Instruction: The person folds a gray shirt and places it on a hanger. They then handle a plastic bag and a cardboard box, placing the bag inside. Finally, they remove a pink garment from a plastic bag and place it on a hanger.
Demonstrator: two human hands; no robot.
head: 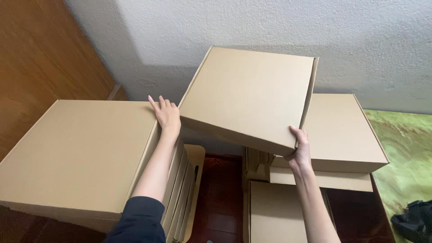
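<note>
A flat, closed brown cardboard box hangs tilted in the air in front of the white wall. My left hand grips its left edge and my right hand grips its near right corner from below. Under my left arm stands a tall stack of the same flat boxes, its top box level with my hand. Behind and below my right hand lies a lower stack of boxes.
A rough white wall runs behind; a wooden door is at the left. Another cardboard box stands low between the stacks over a dark red floor. A green marbled surface with a black object sits at the right.
</note>
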